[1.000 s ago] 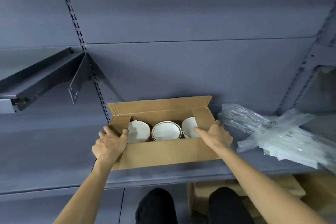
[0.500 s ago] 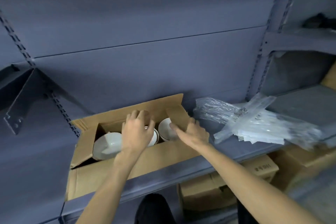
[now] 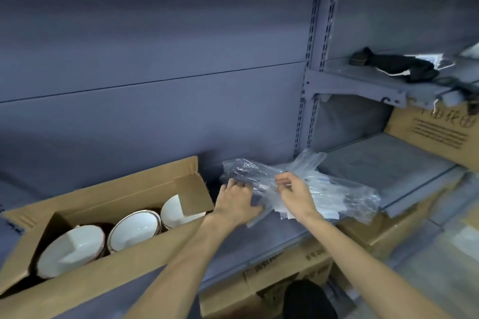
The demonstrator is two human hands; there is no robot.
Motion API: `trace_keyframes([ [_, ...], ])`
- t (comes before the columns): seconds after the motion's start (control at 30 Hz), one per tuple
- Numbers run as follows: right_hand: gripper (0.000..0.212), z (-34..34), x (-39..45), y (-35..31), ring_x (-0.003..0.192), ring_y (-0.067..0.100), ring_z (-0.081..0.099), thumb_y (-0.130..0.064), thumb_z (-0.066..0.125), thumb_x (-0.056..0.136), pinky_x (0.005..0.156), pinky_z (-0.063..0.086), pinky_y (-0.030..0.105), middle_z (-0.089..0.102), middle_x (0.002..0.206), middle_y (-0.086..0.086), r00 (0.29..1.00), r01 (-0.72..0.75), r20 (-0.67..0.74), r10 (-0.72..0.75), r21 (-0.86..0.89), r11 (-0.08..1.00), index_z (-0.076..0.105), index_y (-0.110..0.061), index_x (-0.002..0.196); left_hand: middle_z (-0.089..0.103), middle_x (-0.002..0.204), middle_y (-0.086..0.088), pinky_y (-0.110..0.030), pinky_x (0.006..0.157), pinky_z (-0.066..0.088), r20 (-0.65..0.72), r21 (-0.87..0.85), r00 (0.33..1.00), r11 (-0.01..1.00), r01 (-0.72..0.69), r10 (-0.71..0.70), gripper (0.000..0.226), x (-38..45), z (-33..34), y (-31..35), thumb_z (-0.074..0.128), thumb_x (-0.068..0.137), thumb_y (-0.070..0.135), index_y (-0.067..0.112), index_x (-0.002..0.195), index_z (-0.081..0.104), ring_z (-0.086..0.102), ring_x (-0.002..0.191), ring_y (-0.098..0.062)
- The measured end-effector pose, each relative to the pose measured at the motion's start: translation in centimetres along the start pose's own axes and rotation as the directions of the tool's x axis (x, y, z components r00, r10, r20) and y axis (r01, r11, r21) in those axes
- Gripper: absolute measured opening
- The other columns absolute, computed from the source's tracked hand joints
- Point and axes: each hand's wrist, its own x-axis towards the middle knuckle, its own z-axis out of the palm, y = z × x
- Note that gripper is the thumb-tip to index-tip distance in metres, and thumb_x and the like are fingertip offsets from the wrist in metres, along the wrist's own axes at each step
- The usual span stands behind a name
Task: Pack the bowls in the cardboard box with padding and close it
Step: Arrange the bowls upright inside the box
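Note:
An open cardboard box (image 3: 124, 264) sits on the grey shelf at the lower left. Three white bowls with brown rims stand in a row inside it: a left bowl (image 3: 70, 250), a middle bowl (image 3: 133, 229) and a right bowl (image 3: 173, 211) partly under the box's right end flap. To the right of the box lies a pile of clear plastic air-cushion padding (image 3: 324, 189). My left hand (image 3: 237, 202) grips the pile's left edge. My right hand (image 3: 294, 194) pinches the plastic from above, fingers curled.
The shelf (image 3: 259, 238) continues right to a second bay with a printed cardboard box (image 3: 438, 137). An upper shelf at right holds dark items and cables (image 3: 396, 65). More cardboard boxes (image 3: 280, 274) stand below the shelf.
Both hands have left the box and moved right onto the plastic padding. The view has swung right, so the box now sits at the lower left.

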Motion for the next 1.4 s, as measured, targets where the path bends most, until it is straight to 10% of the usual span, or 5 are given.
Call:
trace_keyframes([
  [0.3,0.022,-4.5,1.8,2.2,0.094,0.002,0.06,-0.003,0.056,0.098,0.074,0.044,0.004,0.066,0.109,0.0,0.995,0.023,-0.103,-0.018,0.042,0.999,0.067,-0.016,0.112,0.062,0.13,-0.006,-0.039,0.104,0.031,0.193,0.325,0.98,0.946,-0.009,-0.057,0.046,3.9,4.4,4.3,0.062,0.091,0.026,0.017,0.134,0.052,0.045,0.132,-0.025],
  [0.67,0.101,1.8,2.3,-0.5,0.144,0.03,0.03,-0.011,0.074,0.069,0.119,0.029,0.049,0.041,0.148,0.005,0.879,0.426,0.143,-0.455,-0.662,0.616,0.028,-0.02,0.158,0.065,0.123,-0.004,-0.042,0.09,0.046,-0.189,0.121,0.976,0.989,-0.084,0.106,0.049,0.1,-6.2,-3.6,0.047,0.087,0.006,0.02,0.134,0.043,0.064,0.109,-0.035],
  [0.93,0.019,9.3,1.3,-7.3,0.09,0.029,0.069,-0.028,0.054,0.099,0.068,0.053,0.039,0.069,0.1,-0.002,0.737,0.593,0.17,-0.655,-0.628,0.504,0.061,-0.023,0.116,0.064,0.115,-0.005,-0.044,0.072,0.053,-0.336,-0.122,0.93,0.986,0.111,-0.146,0.051,-8.4,-8.7,-17.3,0.05,0.082,0.002,0.024,0.128,0.046,0.063,0.098,-0.036],
  [1.07,0.026,14.3,-0.7,-11.3,0.08,0.027,0.073,-0.038,0.036,0.108,0.059,0.041,0.036,0.071,0.104,-0.006,0.668,0.694,0.305,-0.679,-0.585,0.42,0.057,-0.026,0.118,0.067,0.111,-0.011,-0.047,0.071,0.052,-0.315,-0.316,0.852,0.893,0.321,-0.417,0.042,-12.4,-7.6,-23.5,0.047,0.091,0.005,0.023,0.13,0.048,0.063,0.098,-0.043],
  [1.4,0.021,25.4,-3.6,-16.8,0.076,0.023,0.071,-0.046,0.036,0.093,0.073,0.057,0.042,0.071,0.087,-0.005,0.816,0.504,0.461,-0.347,-0.275,0.819,0.045,-0.032,0.08,0.068,0.1,-0.018,-0.042,0.08,0.049,-0.164,-0.511,0.679,0.65,0.562,-0.716,0.027,-17.1,-3.3,-29.4,0.041,0.105,0.031,0.009,0.098,0.055,0.061,0.102,-0.041],
])
